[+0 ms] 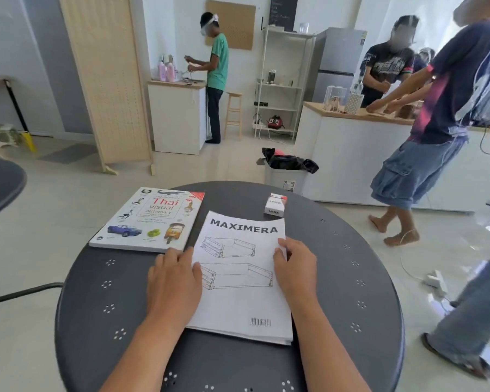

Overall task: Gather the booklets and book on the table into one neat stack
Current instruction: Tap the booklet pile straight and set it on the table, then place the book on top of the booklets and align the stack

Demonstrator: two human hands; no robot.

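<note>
White booklets [238,281], the top one titled MAXIMERA with drawer drawings, lie stacked in the middle of the round dark table [351,306]. My left hand [173,281] rests on the stack's left edge with fingers flat. At the right edge my right hand [294,270] has its fingers curled over and holds the pages. A Thai visual dictionary book [147,220] lies flat to the upper left, its near corner close to my left hand and beside the booklets.
A small white and red box [275,205] sits at the table's far side. A dark chair [0,185] stands left. A bin [286,171] with a black bag is beyond the table. Several people work at counters; one walks past at right [436,123].
</note>
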